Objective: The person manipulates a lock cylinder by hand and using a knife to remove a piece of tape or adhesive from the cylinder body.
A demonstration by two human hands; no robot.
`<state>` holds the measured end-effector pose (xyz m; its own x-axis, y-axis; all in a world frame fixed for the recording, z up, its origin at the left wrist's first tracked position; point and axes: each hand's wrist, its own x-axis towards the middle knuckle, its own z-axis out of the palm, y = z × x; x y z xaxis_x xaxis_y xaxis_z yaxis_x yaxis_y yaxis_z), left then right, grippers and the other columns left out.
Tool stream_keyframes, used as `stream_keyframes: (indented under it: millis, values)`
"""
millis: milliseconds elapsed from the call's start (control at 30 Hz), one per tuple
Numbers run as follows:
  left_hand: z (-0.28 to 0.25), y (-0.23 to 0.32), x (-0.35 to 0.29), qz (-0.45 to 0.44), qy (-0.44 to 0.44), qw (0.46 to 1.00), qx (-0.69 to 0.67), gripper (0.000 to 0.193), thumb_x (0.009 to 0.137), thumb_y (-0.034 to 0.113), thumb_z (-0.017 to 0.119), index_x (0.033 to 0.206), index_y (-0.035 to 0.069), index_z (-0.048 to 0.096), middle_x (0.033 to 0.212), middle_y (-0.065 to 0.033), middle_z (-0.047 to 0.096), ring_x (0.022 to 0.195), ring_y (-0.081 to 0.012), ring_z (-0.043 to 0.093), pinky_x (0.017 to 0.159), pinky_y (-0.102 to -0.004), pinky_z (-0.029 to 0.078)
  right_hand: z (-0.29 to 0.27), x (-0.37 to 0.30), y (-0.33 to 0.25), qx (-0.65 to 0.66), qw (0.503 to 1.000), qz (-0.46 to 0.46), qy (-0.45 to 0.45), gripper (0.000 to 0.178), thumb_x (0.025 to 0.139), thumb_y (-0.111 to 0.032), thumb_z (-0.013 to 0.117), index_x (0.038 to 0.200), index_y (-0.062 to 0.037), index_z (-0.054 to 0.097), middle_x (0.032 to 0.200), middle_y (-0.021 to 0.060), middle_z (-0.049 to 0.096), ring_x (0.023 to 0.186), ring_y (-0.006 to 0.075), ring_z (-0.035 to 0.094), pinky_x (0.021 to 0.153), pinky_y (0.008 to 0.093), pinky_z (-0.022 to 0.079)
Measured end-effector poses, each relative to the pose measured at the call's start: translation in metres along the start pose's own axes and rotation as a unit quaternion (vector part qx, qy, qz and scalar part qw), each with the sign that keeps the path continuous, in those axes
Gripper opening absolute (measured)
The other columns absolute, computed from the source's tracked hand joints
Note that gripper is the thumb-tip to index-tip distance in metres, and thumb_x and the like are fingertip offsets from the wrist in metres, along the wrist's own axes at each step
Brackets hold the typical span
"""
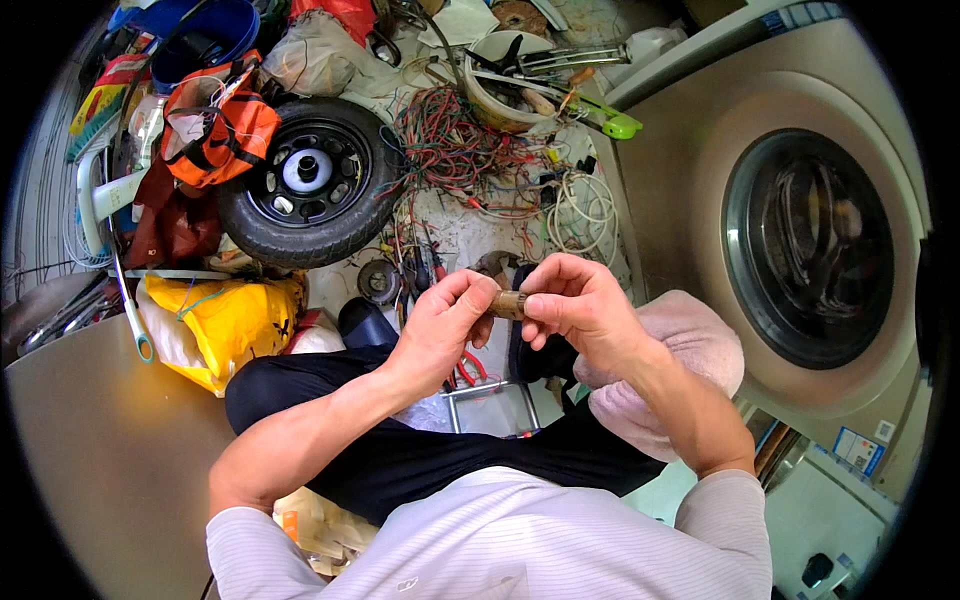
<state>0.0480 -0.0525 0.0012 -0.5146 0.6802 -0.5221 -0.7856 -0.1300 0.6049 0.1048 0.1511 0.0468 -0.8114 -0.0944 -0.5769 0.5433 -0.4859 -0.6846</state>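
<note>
A small brownish cylinder (508,304) is held level between my two hands, above my lap. My left hand (448,315) pinches one end between thumb and fingers. At the other end, the thumb and fingertips of my right hand (580,308) close on it. My fingers cover both ends, so its exact kind is unclear. Below the left hand, red-handled pliers (470,370) lie near a small metal frame (492,408). A pink cloth (690,350) covers my right knee, beside the right forearm.
A black-tyred wheel (310,243) lies ahead on the left, beside an orange bag (225,130) and a yellow bag (235,325). Tangled wires (445,140) and a tool-filled bucket (515,118) sit farther ahead. To the right stands a front-loading washing machine (680,190).
</note>
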Motion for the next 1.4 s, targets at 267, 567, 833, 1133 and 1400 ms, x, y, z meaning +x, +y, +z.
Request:
stream_keyframes:
  millis: [267, 567, 833, 1133, 1400]
  values:
    - [0.004, 0.008, -0.006, 0.018, 0.012, 0.994, 0.104, 0.031, 0.102, 0.039, 0.058, 0.096, 0.009, 0.057, 0.071, 0.0025, 0.054, 0.062, -0.0078, 0.051, 0.057, -0.0226, 0.039, -0.005, 0.002, 0.008, -0.001, 0.999, 0.024, -0.024, 0.016, 0.089, -0.003, 0.07, 0.102, 0.0027, 0.062, 0.087, 0.012, 0.068, 0.072, 0.0212, 0.07, 0.063, 0.033, 0.061]
    - [0.015, 0.036, 0.003, -0.026, 0.052, 0.99, 0.13, 0.041, 0.104, 0.045, 0.05, 0.094, 0.006, 0.059, 0.066, 0.0017, 0.05, 0.049, -0.0056, 0.045, 0.043, -0.0228, 0.035, 0.0, 0.011, -0.002, -0.094, 0.993, -0.073, 0.008, 0.024, 0.097, -0.012, 0.064, 0.116, 0.003, 0.061, 0.089, 0.0113, 0.068, 0.071, 0.0188, 0.069, 0.062, 0.0304, 0.058]
    - [-0.002, 0.028, -0.001, -0.021, 0.019, 0.999, 0.023, 0.035, 0.106, 0.038, 0.045, 0.105, 0.006, 0.059, 0.077, -0.0054, 0.062, 0.047, -0.0115, 0.051, 0.041, -0.0247, 0.04, 0.003, 0.008, -0.003, -0.145, 0.987, -0.061, 0.037, 0.025, 0.1, -0.018, 0.06, 0.113, 0.0023, 0.062, 0.086, 0.0095, 0.068, 0.068, 0.0148, 0.067, 0.058, 0.027, 0.056]
    - [-0.009, 0.03, -0.005, -0.036, 0.02, 0.999, -0.001, 0.038, 0.106, 0.037, 0.046, 0.108, 0.003, 0.06, 0.081, -0.0088, 0.065, 0.049, -0.0159, 0.058, 0.043, -0.0277, 0.046, 0.009, 0.011, -0.002, -0.131, 0.99, -0.03, 0.037, 0.026, 0.1, -0.02, 0.06, 0.113, 0.0025, 0.061, 0.087, 0.0094, 0.067, 0.069, 0.0145, 0.067, 0.059, 0.0272, 0.056]
    - [-0.005, 0.033, -0.006, -0.036, 0.001, 0.999, 0.038, 0.037, 0.106, 0.035, 0.043, 0.114, 0.002, 0.058, 0.083, -0.01, 0.067, 0.052, -0.0141, 0.06, 0.045, -0.025, 0.046, 0.013, 0.009, -0.003, -0.112, 0.993, -0.011, 0.021, 0.026, 0.099, -0.017, 0.061, 0.118, 0.0015, 0.057, 0.094, 0.0108, 0.067, 0.07, 0.0162, 0.066, 0.059, 0.0285, 0.056]
